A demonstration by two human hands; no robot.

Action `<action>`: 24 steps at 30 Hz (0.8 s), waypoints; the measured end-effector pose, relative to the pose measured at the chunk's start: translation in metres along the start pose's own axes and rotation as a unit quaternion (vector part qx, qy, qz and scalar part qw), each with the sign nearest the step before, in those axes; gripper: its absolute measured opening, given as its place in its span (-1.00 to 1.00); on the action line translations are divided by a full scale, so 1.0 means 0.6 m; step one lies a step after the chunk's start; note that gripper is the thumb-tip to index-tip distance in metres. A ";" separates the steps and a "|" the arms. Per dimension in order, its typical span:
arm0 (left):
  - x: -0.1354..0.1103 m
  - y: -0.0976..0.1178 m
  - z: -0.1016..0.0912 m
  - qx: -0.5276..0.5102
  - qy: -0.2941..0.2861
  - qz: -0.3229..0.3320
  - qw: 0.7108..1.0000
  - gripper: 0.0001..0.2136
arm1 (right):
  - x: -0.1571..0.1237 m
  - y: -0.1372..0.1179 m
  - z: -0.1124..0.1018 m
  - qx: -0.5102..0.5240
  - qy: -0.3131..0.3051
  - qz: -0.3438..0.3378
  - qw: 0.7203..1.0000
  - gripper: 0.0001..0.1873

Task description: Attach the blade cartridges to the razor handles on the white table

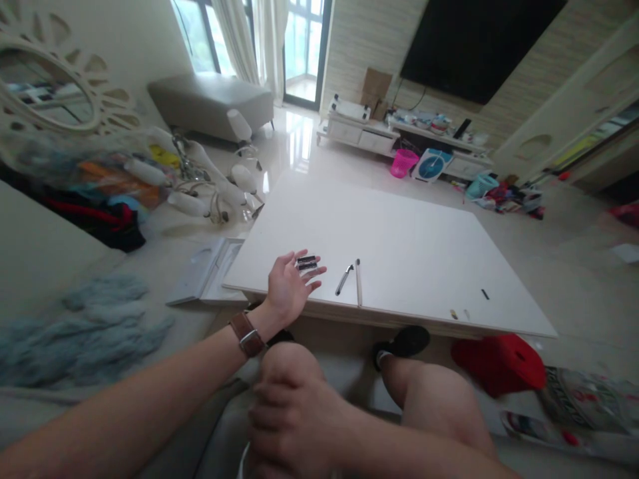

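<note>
Running left to right, black strips (307, 259), on left hand (290, 282)

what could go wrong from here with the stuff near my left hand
The dark pieces on the left hand might slip off its spread fingers. The thin dark-tipped stick reaches the white table's near edge, so a bump could knock it down; the razor-like handle beside it might follow.

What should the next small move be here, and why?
Perhaps the right hand should reach for the silver-and-black handle. It lies on the white table beside the left hand, which already has small dark strips at its fingers, while the right hand merely rests on a leg.
</note>
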State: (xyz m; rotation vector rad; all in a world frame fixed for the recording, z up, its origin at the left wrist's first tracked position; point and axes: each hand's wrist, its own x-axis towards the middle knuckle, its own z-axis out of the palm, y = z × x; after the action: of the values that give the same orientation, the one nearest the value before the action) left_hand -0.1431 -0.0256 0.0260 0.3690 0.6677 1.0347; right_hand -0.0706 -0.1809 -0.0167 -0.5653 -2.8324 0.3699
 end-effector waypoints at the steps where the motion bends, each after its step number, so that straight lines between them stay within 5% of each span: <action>1: -0.001 -0.001 0.000 0.001 -0.003 0.000 1.000 -0.67 | -0.005 0.013 -0.016 0.008 0.006 0.050 0.999 -0.68; 5: -0.002 -0.006 -0.001 0.001 -0.010 0.000 1.000 -0.66 | -0.015 0.026 -0.044 0.015 0.035 0.174 0.984 -0.59; 7: -0.002 -0.009 -0.003 0.001 -0.012 -0.003 1.000 -0.65 | -0.010 0.004 -0.026 -0.007 0.040 0.155 0.987 -0.61; 10: -0.001 -0.013 -0.007 -0.002 -0.020 -0.010 1.000 -0.64 | 0.004 -0.025 0.009 -0.046 0.039 0.041 0.997 -0.75; 13: -0.001 -0.018 -0.010 -0.006 -0.027 -0.012 1.000 -0.63 | 0.011 -0.007 0.005 -0.011 0.029 -0.031 0.999 -0.71; 19: -0.006 -0.026 -0.009 -0.004 -0.023 -0.032 0.999 -0.66 | -0.003 0.058 -0.045 0.094 0.045 0.187 0.977 -0.64; 24: -0.011 -0.028 -0.003 0.001 -0.020 -0.046 0.999 -0.70 | -0.010 0.034 -0.031 0.099 0.042 0.103 0.989 -0.61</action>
State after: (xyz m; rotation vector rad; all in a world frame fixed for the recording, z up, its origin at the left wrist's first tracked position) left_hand -0.1358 -0.0395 0.0171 0.3566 0.6435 0.9377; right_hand -0.0533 -0.1612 -0.0063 -0.8113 -2.6231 0.6412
